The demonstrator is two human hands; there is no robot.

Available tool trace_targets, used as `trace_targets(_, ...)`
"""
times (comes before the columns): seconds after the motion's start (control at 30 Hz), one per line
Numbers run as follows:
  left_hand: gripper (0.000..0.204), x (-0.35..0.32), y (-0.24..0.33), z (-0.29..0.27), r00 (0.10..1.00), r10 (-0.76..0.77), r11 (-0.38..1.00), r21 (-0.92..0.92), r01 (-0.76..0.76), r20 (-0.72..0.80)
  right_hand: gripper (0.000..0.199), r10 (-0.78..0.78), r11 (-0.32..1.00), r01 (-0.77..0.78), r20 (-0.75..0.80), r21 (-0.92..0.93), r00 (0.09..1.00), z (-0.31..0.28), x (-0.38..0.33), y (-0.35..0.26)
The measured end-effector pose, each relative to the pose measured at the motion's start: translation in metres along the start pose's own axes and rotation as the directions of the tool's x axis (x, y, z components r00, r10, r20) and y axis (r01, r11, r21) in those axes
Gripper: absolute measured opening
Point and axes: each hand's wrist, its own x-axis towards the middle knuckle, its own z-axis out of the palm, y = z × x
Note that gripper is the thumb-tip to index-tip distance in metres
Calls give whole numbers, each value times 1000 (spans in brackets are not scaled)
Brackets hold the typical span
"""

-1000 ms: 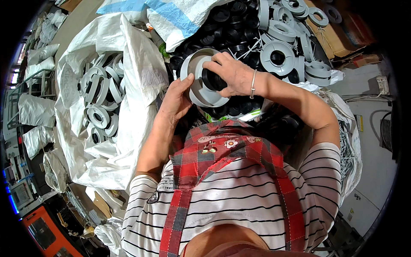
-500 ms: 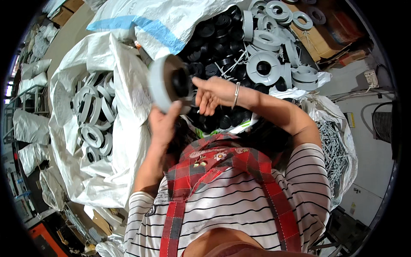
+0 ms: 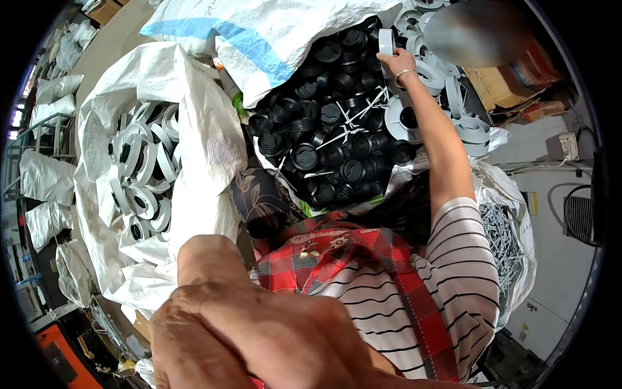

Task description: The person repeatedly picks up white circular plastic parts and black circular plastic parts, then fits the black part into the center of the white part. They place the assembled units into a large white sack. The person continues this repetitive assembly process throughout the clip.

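Note:
My right hand (image 3: 400, 63) reaches far forward, a bracelet on its wrist, and grips a grey plastic reel (image 3: 386, 41) standing on edge at the top of a heap of grey reels (image 3: 463, 126). Just below that arm lies a pile of black round caps (image 3: 337, 133) in an open sack. My left hand (image 3: 259, 327) is raised very close to the camera at the bottom and fills the lower middle. Only its back shows, and nothing is visible in it. To the left, an open white sack (image 3: 194, 129) holds several finished grey reels (image 3: 139, 175).
A white sack with a blue stripe (image 3: 259, 29) lies at the top. Cardboard boxes (image 3: 515, 81) stand at the upper right, and a sack of small white plastic pieces (image 3: 508, 243) at the right. More filled bags (image 3: 42, 168) and an orange object (image 3: 58, 360) are at the left.
The reel I held up in my left hand is gone from it. That hand has risen toward the camera. My right hand has stretched out to the far reel heap and taken a reel.

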Motion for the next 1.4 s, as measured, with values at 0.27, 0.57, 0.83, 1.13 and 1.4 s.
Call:
trace_targets(0.27, 14, 0, -13, -36, 982, -1, 932, -356, 70, 188, 57, -542, 840, 529, 158, 120, 825, -15, -139, -57)
trace_targets(0.57, 37, -66, -114, -190, 388, -435, 888, -316, 333, -813, 40, -905, 417, 695, 342, 586, 254, -40, -191, -129)
trace_targets(0.83, 31, -86, -138, -237, 250, -251, 904, -134, 406, -935, 75, -159, 908, 247, 268, -337, 950, 79, -30, -131)
trace_targets(1.13, 35, -87, -144, -224, 360, -41, 895, 126, 428, -932, 81, -168, 932, 313, 544, -184, 822, 58, -79, -116)
trace_targets(1.4, 36, -85, -155, -192, 535, -248, 898, 16, 439, -808, 84, -548, 819, 545, 522, 179, 653, -26, -201, -130)
